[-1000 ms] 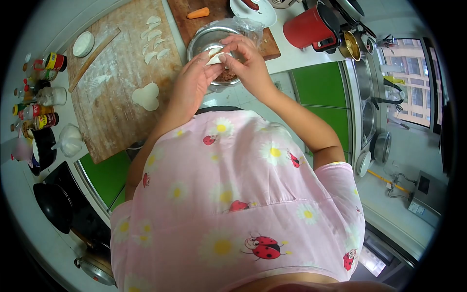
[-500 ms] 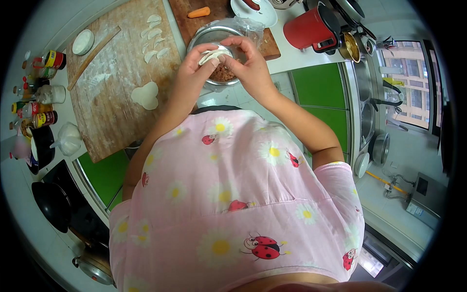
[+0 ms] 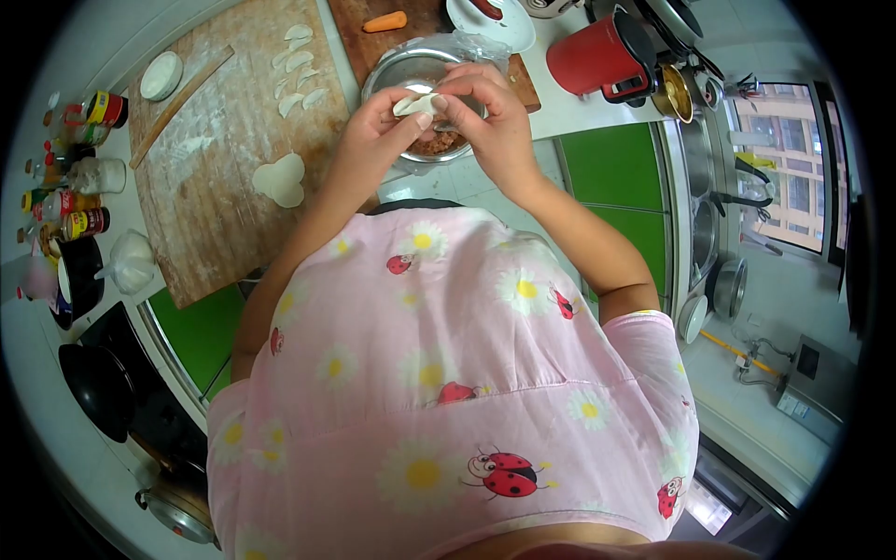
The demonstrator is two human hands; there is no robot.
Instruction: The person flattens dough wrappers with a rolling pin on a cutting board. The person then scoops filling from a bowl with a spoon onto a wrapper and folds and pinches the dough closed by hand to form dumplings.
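Observation:
A white folded dumpling (image 3: pixel 417 105) is pinched between my two hands above the metal bowl (image 3: pixel 378 77). My left hand (image 3: pixel 375 129) grips its left end with thumb and fingers. My right hand (image 3: pixel 487 114) pinches the right end, its thumb against the dough edge. Brown meat filling (image 3: pixel 439 144) shows in the bowl below my hands. On the floured wooden board (image 3: pixel 205 224) to the left lie several finished dumplings (image 3: pixel 299 61) and a few overlapping flat round wrappers (image 3: pixel 280 180).
A rolling pin (image 3: pixel 182 107) and a small bowl of flour (image 3: pixel 161 76) are on the board. A carrot (image 3: pixel 385 21) lies on the brown cutting board (image 3: pixel 350 37). Beyond it stand a white plate (image 3: pixel 509 33) and a red kettle (image 3: pixel 597 56). Bottles (image 3: pixel 84 224) line the left side.
Both hands have shifted slightly to the right with the dumpling. My right fingers have drawn in, and the dumpling looks more closed and narrower.

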